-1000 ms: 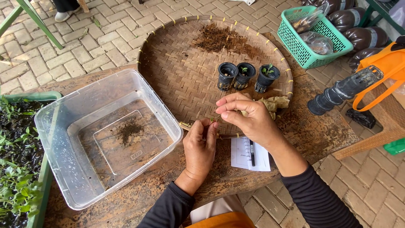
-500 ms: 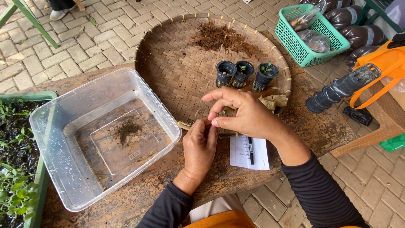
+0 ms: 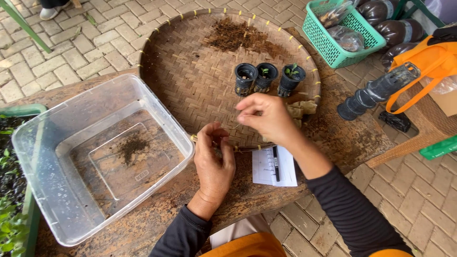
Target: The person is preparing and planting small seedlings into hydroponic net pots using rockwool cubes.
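Woven bamboo fills the middle here: a big round tray (image 3: 190, 90) lies on a worn, soil-stained wooden table (image 3: 157, 209), and grey paving bricks spread out all around that table. On the tray's far side sits a patch of loose dark soil (image 3: 238, 35); toward its right edge three small black pots (image 3: 265, 77) stand in a row, touching, two with tiny green sprouts. Left of the tray, a clear plastic tub (image 3: 95, 157) rests on the table with a smear of soil on its bottom. Further left of the tub, a green planter (image 3: 12, 190) of seedlings.

At the tray's near rim, the left hand (image 3: 213, 164) curls, fingers pinched narrow around something too small to make out. The right hand (image 3: 266, 116) hovers just above the rim, thumb and forefinger pinched on a thin pale stem (image 3: 234, 126) that runs down toward the left hand.

Just beneath the tray's near rim, a white paper slip (image 3: 266, 166) lies flat with a black pen (image 3: 275, 163) on it. Beyond the tray's far right, a teal plastic basket (image 3: 333, 33) holds clear bags. Right of the tray, an orange bag (image 3: 428, 62) and a stack of black pots (image 3: 376, 90) on its side.
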